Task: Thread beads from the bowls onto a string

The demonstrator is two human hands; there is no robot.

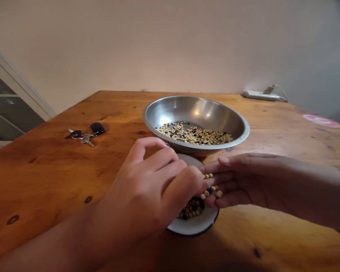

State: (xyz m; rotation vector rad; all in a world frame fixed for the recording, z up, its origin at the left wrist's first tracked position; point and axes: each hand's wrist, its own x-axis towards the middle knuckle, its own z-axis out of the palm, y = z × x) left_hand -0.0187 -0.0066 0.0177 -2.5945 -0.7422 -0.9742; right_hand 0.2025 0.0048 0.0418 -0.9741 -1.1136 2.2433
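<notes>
My right hand point(240, 181) is palm up with its fingers stretched out, holding several small round beads point(206, 192) on them, mostly cream with a dark blue one. My left hand point(155, 185) reaches over from the left with bent fingers. Its index finger and thumb side meet the right fingers beside those beads; the fingertips are hidden, so I cannot tell what they hold. Beneath both hands is a white dish with a dark rim point(198, 227), partly covered, with cream and dark beads point(191, 209) in it.
A wide steel bowl point(192, 104) of mixed beads point(198, 135) stands just behind the dish. Keys with a black fob point(97, 128) lie on the wooden table point(59, 181) at left. A white power strip point(260, 95) and a pink sticker point(321, 121) are at right.
</notes>
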